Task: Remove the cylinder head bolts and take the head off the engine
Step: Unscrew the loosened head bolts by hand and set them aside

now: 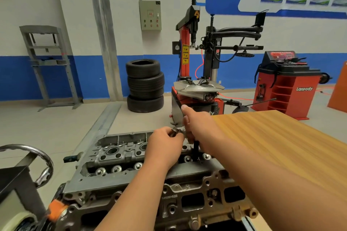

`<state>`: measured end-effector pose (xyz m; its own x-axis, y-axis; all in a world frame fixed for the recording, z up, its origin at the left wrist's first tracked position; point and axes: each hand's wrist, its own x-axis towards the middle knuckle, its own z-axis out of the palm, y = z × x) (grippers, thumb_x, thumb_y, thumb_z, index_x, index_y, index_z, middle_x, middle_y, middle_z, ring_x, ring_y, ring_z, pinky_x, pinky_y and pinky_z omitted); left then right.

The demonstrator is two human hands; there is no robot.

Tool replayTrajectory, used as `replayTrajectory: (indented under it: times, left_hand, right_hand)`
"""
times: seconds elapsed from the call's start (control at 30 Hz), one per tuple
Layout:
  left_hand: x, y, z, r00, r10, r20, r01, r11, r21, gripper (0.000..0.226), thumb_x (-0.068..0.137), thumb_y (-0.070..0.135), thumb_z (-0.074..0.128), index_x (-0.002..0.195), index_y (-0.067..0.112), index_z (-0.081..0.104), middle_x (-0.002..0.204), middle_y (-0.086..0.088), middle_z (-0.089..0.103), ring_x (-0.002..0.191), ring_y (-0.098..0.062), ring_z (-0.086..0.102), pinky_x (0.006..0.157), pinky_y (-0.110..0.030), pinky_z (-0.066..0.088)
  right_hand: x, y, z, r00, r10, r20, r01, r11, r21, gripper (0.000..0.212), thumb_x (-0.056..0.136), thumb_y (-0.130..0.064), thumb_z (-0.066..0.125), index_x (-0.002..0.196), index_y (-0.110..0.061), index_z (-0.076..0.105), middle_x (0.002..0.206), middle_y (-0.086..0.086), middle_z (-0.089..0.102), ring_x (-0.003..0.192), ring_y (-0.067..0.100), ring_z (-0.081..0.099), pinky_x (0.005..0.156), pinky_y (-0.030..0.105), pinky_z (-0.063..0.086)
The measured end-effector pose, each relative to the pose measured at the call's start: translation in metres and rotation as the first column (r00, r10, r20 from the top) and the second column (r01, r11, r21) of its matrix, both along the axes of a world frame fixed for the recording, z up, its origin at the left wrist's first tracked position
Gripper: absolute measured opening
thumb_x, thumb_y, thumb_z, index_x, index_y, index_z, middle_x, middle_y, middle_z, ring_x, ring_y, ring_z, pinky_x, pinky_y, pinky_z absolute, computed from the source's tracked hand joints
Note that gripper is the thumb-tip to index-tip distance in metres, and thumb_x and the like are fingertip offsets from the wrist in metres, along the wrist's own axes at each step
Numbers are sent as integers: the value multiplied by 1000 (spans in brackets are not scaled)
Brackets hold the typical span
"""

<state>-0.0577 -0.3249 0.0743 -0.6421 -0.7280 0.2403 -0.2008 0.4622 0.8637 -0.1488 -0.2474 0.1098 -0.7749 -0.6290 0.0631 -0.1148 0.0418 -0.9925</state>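
Note:
The grey cylinder head (120,157) sits on the engine block (187,204) in the lower middle of the view, with several valve wells showing along its top. Over its far right end, my left hand (165,140) pinches a dark bolt head (175,131) between thumb and fingers. My right hand (195,122) grips the top of a dark socket tool (195,151) that stands upright in the head, thumb lying along the handle and pointing away from me.
A wooden tabletop (277,140) lies right of the engine. The engine stand's steel handwheel (39,157) is at the left. Beyond stand a stack of tyres (145,85), a tyre changer (199,73), a red wheel balancer (285,84) and a grey press frame (48,62).

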Motion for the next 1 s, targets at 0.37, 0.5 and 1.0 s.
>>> replayTrajectory:
  times: [0.37,0.5,1.0]
  left_hand:
    - [3,1,1,999,-3,-39,3,1000,-15,31,83,29,58,55,21,49,39,15,47,39,-3,44,35,-16,26]
    - [3,2,3,999,16,-37,-17,1000,-14,33,83,30,58,55,19,45,40,11,42,45,-12,37,47,-27,27]
    - [0,1,2,999,19,-37,-18,1000,6,33,83,30,57,53,20,46,38,12,43,41,-8,36,45,-24,26]
  right_hand:
    - [6,-1,-7,995,-96,11,96,992,-83,40,84,-55,56,74,-17,63,49,-6,50,47,12,46,51,28,38]
    - [-10,4,10,923,344,171,-354,935,34,53,90,-53,49,51,-18,46,42,-3,29,39,13,24,41,21,25]
    - [-16,4,18,850,441,289,-475,878,54,48,88,-46,49,48,-21,41,41,-5,26,36,10,22,38,20,20]
